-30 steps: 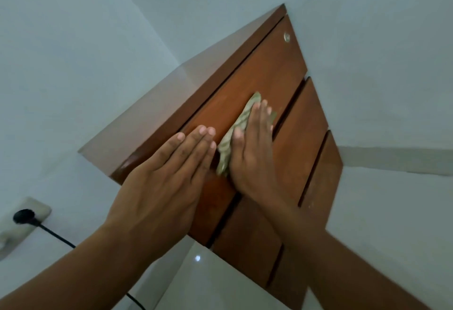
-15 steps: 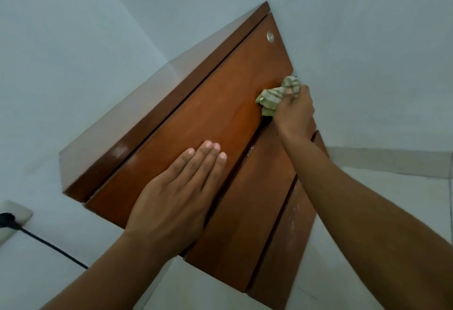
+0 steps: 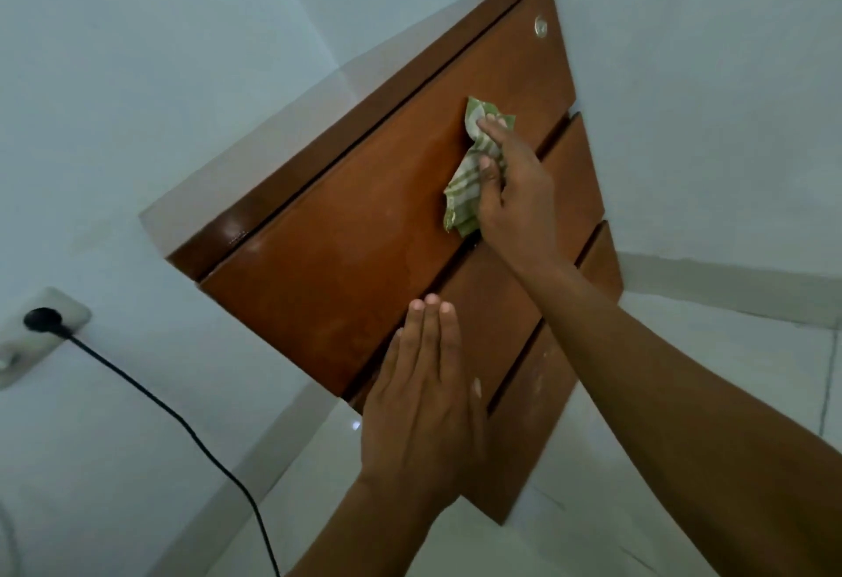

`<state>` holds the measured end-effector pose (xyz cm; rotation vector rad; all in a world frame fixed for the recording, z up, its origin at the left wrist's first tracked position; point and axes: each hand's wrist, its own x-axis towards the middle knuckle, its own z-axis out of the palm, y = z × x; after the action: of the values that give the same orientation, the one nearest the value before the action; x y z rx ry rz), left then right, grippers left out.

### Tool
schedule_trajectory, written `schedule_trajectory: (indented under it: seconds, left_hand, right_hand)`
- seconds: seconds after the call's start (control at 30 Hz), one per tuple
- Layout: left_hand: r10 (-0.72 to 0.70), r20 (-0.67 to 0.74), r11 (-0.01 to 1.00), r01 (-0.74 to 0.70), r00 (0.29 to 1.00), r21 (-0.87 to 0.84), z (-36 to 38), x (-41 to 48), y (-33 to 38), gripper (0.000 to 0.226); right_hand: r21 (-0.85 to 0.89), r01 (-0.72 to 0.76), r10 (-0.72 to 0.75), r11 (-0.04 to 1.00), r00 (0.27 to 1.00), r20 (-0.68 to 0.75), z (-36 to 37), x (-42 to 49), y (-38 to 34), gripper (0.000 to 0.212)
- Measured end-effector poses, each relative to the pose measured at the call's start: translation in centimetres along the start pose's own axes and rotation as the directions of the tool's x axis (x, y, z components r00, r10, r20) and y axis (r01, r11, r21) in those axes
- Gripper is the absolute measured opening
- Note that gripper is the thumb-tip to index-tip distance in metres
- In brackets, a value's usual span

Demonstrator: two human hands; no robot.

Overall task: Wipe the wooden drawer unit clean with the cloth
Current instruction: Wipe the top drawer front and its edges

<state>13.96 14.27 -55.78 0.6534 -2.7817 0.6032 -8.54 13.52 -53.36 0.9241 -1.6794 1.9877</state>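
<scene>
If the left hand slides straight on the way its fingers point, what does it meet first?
The left hand lies flat on the second drawer front, fingers pointing up the image. The first thing ahead looks like the dark gap below the top drawer front, then that front. The cloth sits off to the right.

Pale walls (image 3: 136,52), glossy white floor (image 3: 683,394), a wall socket (image 3: 43,330) with black cable (image 3: 182,421).

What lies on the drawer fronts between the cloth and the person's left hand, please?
Only bare wood of the drawer unit separates the cloth from the left hand, in the head view.
</scene>
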Motion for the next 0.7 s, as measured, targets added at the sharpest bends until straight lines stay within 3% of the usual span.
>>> schedule_trajectory:
  seconds: [0.2,0.33,0.7]
  left_hand:
    - [-0.173,0.01,0.981,0.173,0.985,-0.083,0.6,-1.2,1.8,0.076]
    - [-0.273,0.011,0.959,0.273,0.962,-0.081,0.7,-1.2,1.4,0.076]
    - [-0.314,0.019,0.941,0.314,0.949,-0.125,-0.9,1.3,1.6,0.086]
  right_hand:
    - [0.051,0.146,-0.151,0.988,0.98,0.127,0.6,-2.8,-2.1,0.042]
    - [0.079,0.15,-0.165,0.985,0.96,0.227,1.3,-4.2,-2.6,0.051]
    - [0.056,0.098,-0.107,0.994,0.974,0.201,0.7,-1.9,-1.8,0.052]
